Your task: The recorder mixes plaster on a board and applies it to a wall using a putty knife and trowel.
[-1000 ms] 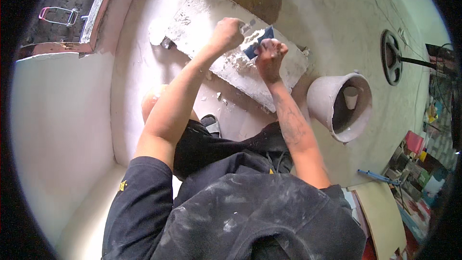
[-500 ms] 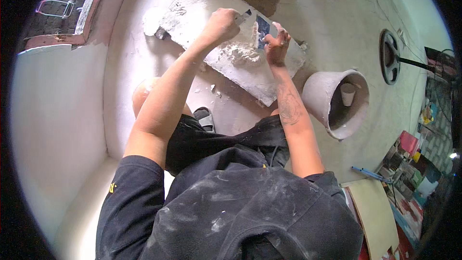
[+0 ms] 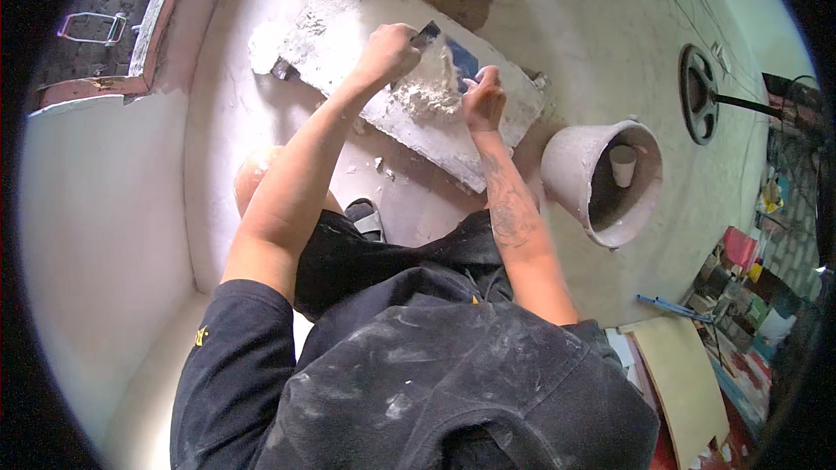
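Note:
My left hand (image 3: 392, 50) is closed on a scraper with a dark blade (image 3: 427, 33), held over a pale, plaster-crusted board (image 3: 335, 13). My right hand (image 3: 484, 97) grips a wider blue-bladed scraper (image 3: 463, 65) just to its right. The two blades face each other with white paste on and between them, and a lumpy heap of paste (image 3: 422, 97) lies below them on the board. Both handles are mostly hidden by my fingers.
A grey bucket (image 3: 564, 170) with a white cup (image 3: 623, 165) inside stands at my right. A wheel on a shaft (image 3: 697, 91) is farther right, with stacked clutter (image 3: 740, 261) and blue rods (image 3: 675, 306) below it. A low wall (image 3: 96, 191) borders the left.
Since half a second ago my right hand has come down and its fingers have curled tighter on the blue scraper. My left hand is slightly lower and left; the view has shifted a little.

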`<state>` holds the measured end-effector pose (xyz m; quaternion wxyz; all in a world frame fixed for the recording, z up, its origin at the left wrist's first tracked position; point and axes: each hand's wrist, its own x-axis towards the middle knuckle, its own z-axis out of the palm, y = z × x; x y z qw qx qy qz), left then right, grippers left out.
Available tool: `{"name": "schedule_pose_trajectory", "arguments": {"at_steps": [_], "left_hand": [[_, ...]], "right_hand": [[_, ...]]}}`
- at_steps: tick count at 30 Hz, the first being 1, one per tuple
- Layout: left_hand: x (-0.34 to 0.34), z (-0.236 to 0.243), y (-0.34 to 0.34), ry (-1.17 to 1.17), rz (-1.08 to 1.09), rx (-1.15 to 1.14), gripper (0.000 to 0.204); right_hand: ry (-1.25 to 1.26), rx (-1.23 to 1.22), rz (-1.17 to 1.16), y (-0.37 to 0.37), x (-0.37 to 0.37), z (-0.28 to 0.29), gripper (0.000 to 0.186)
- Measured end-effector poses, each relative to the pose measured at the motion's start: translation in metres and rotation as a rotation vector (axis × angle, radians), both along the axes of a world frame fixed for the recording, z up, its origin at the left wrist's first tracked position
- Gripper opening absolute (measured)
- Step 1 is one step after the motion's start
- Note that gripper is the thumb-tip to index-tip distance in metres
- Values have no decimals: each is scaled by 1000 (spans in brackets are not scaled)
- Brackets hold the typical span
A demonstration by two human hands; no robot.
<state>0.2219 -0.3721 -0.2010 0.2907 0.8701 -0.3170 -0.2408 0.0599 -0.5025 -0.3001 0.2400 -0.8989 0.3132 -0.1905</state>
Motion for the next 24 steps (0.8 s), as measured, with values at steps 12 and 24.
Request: {"name": "schedule_pose_trajectory", "arguments": {"at_steps": [12,24], "left_hand": [[-1,-4,3,-74,155,72,29],[-8,1,-8,31,94,10,22]], "right_hand": [[562,114,-104,-13,31,51,25],[404,758,-201,-39,11,32,30]]}}
